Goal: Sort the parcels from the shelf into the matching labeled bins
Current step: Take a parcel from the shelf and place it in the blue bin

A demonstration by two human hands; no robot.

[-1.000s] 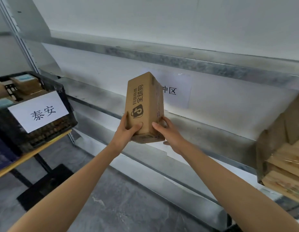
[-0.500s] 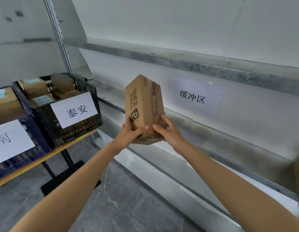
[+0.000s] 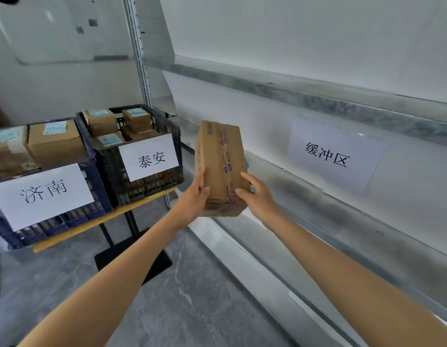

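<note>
A brown cardboard parcel with purple printed tape stands upright in the air in front of the metal shelf. My left hand grips its lower left edge, thumb on the taped face. My right hand holds its lower right side with fingers curled behind. To the left, a black bin carries a white label reading 泰安. Beside it a blue bin is labelled 济南. Both hold several brown parcels with pale blue stickers.
The bins sit on a wooden-edged table with black legs and a black base plate on the grey floor. A paper sign reading 缓冲区 hangs on the shelf's back wall. A shelf upright rises behind the bins.
My view has swung left, bringing the blue 济南 bin into sight. The parcel has turned in my hands so its taped face shows, and it now sits closer to the black bin.
</note>
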